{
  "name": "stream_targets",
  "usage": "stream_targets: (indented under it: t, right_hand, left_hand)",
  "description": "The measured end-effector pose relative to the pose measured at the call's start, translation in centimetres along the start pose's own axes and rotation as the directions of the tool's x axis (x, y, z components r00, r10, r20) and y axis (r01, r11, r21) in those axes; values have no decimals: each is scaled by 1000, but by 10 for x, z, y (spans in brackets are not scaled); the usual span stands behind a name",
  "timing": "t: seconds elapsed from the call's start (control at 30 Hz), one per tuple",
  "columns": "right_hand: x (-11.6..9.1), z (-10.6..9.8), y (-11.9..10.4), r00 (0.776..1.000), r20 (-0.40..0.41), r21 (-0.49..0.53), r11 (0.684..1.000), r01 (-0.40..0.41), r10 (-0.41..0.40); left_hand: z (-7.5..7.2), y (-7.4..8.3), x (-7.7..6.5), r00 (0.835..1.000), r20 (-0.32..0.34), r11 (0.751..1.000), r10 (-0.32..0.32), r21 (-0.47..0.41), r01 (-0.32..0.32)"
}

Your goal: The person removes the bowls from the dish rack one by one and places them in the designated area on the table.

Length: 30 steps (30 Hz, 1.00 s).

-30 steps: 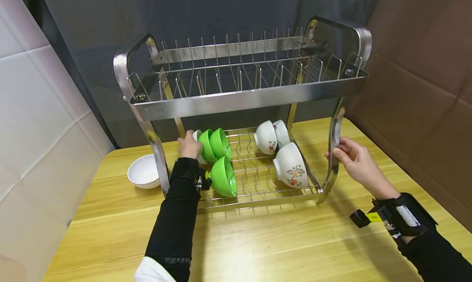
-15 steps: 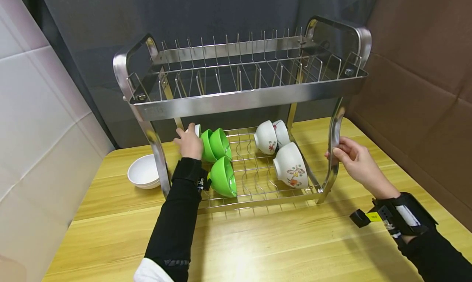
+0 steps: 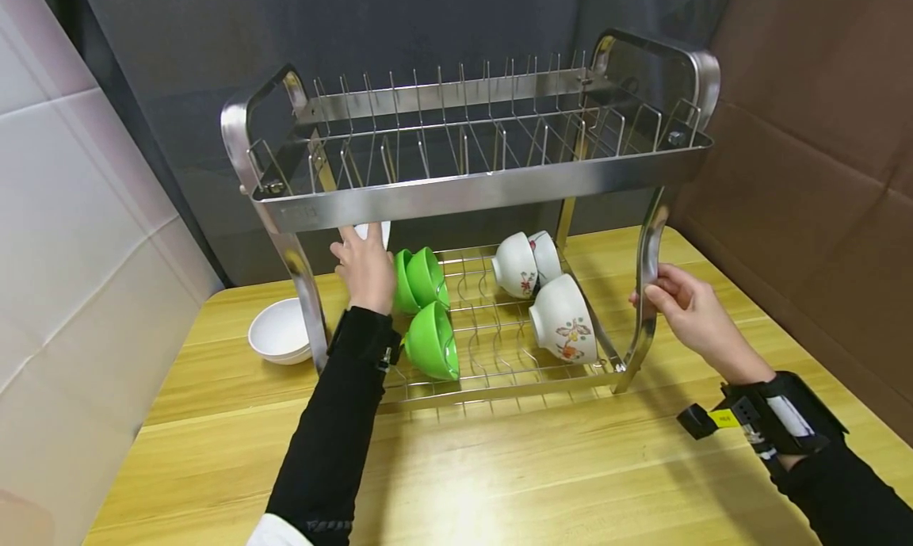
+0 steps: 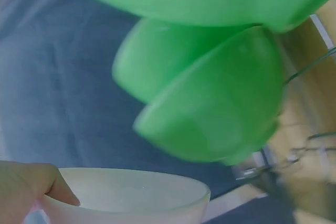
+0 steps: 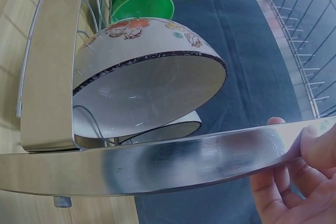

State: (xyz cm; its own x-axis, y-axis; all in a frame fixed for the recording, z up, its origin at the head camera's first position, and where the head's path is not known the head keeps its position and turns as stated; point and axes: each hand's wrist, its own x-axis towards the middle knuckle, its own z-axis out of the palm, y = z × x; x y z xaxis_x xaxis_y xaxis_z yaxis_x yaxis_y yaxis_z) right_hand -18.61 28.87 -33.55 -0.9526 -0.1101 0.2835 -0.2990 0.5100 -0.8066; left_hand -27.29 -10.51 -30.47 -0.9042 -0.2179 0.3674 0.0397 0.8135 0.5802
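My left hand point(image 3: 367, 273) pinches the rim of a white bowl point(image 4: 136, 192), thumb over the edge, just under the front rail of the upper tier. Most of this bowl is hidden behind the hand in the head view. Beside it, green bowls point(image 3: 426, 277) stand on their sides in the lower tier of a metal dish rack point(image 3: 492, 189), and another green bowl point(image 3: 432, 344) stands in front. My right hand point(image 3: 681, 312) grips the rack's right upright point(image 3: 647, 265) between thumb and fingers.
White bowls with flower patterns point(image 3: 563, 324) lean on the right side of the lower tier. Outside the rack's left leg, a white bowl point(image 3: 278, 332) sits on the wooden table point(image 3: 456, 467). The upper tier carries rows of upright wire prongs point(image 3: 464, 146).
My left hand has lifted the white bowl up and away from beside the green bowls, toward the upper tier's rail. The right hand keeps its hold on the upright.
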Motion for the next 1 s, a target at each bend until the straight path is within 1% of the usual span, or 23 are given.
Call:
stream_targets:
  t: [0.13,0.27,0.4,0.53,0.63,0.7,0.8,0.9,0.97,1.0]
  right_hand:
    - [-1,0,1,1000,2,-1,1000,2,-2]
    - [-2,-1,1,1000,3,-2,1000,4,-4]
    - [-1,-1,2,1000,3,0,1000,-6,6]
    - [-2,-1,1,1000,0,3,1000,-5,5]
    - [-2,-2,1,1000,-2,3,1000,0,0]
    - [-3,-2,1,1000,-2,5,1000,2,-2]
    - [-3,-2,1,1000,0,5,1000,-1,1]
    - [-3,-2,1,1000,-2,5,1000,-7,7]
    - [-3,-2,1,1000,-3,1,1000,-11,11]
    - [-3,-1,1,1000,-3,0,1000,-12,12]
  left_hand:
    - [-12,10,-14,996,-18,996,90,2,-90]
    - [-26,16,-37,985,-5,984,175,-31,-175]
    - [-41,16,-62,968,17,967,252,-42,-251]
    - [-55,10,-85,949,23,948,314,-56,-312]
    - [-64,1,-103,929,7,927,370,-73,-368]
    - [-69,-6,-116,912,-21,908,409,-87,-409]
    - [-75,-20,-132,885,-92,879,457,-101,-465]
    - [-79,-37,-145,859,-179,861,479,-92,-499]
    - [-82,-50,-152,855,-225,864,468,-89,-496]
    - [-84,-57,-156,858,-240,869,454,-91,-486]
